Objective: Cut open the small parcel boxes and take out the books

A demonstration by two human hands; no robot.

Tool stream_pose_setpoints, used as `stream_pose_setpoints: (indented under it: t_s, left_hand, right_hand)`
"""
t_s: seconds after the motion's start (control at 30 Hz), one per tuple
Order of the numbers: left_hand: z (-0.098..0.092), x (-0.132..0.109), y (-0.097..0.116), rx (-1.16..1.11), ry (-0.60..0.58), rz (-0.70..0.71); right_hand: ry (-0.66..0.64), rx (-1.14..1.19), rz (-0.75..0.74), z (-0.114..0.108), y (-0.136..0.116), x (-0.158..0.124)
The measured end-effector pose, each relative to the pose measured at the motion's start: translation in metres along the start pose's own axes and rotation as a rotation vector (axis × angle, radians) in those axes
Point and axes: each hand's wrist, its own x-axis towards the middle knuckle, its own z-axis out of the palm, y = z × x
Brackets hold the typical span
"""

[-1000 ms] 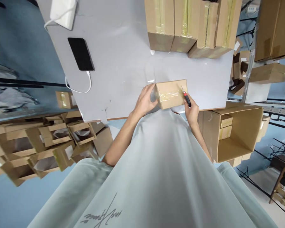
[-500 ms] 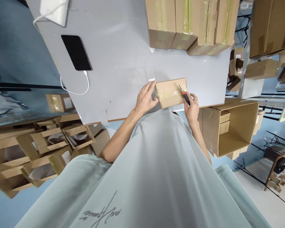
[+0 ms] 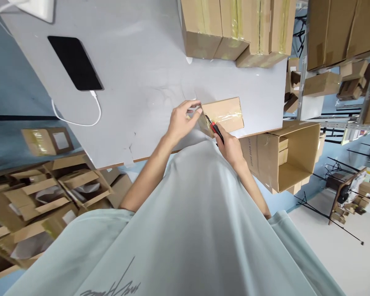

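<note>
A small cardboard box (image 3: 225, 110) with clear tape along its top lies at the table's front edge. My left hand (image 3: 182, 120) is at its left end, thumb and fingertips closed at the upper left corner; the exact contact is partly hidden. In my right hand (image 3: 232, 149) is a utility knife (image 3: 216, 129) with a black and red handle. Its blade points up and left, at the taped left end of the box. My right fingers are wrapped round the handle.
Several taped cartons (image 3: 203, 41) stand at the back of the table (image 3: 142, 82). A black phone (image 3: 75, 61) on a white cable lies left, near a white device (image 3: 43, 8). An open carton (image 3: 265, 160) stands off the right edge; open boxes (image 3: 52, 193) sit lower left.
My right hand has moved left with the utility knife, from the box's right end to its left end. My left hand's fingers have shifted at the left end. The view has shifted slightly.
</note>
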Motion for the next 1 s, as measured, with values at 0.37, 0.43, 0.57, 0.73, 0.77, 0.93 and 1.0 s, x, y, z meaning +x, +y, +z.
stream_pose_setpoints:
  t_s: [0.37, 0.43, 0.57, 0.73, 0.77, 0.93, 1.0]
  left_hand:
    - [0.006, 0.020, -0.009, -0.100, -0.019, -0.066]
    - [0.006, 0.020, -0.011, -0.106, -0.023, -0.069]
    - [0.007, 0.023, -0.012, -0.103, -0.010, -0.063]
    - [0.016, 0.020, -0.008, -0.082, 0.046, -0.073]
    - [0.018, 0.018, -0.007, -0.080, 0.060, -0.069]
    - [0.026, 0.009, -0.001, -0.067, 0.114, -0.059]
    - [0.026, 0.008, -0.001, -0.061, 0.114, -0.063]
  right_hand:
    - [-0.013, -0.114, 0.102, -0.004, -0.025, -0.007]
    - [-0.027, -0.131, 0.102, -0.007, -0.030, -0.006]
    - [-0.059, -0.186, 0.139, -0.013, -0.046, 0.000]
    - [-0.093, -0.251, 0.185, -0.021, -0.061, -0.002]
    - [-0.117, -0.268, 0.185, -0.023, -0.061, -0.005]
    - [-0.206, -0.322, 0.205, -0.024, -0.054, -0.026]
    - [-0.195, -0.303, 0.212, -0.022, -0.053, -0.032]
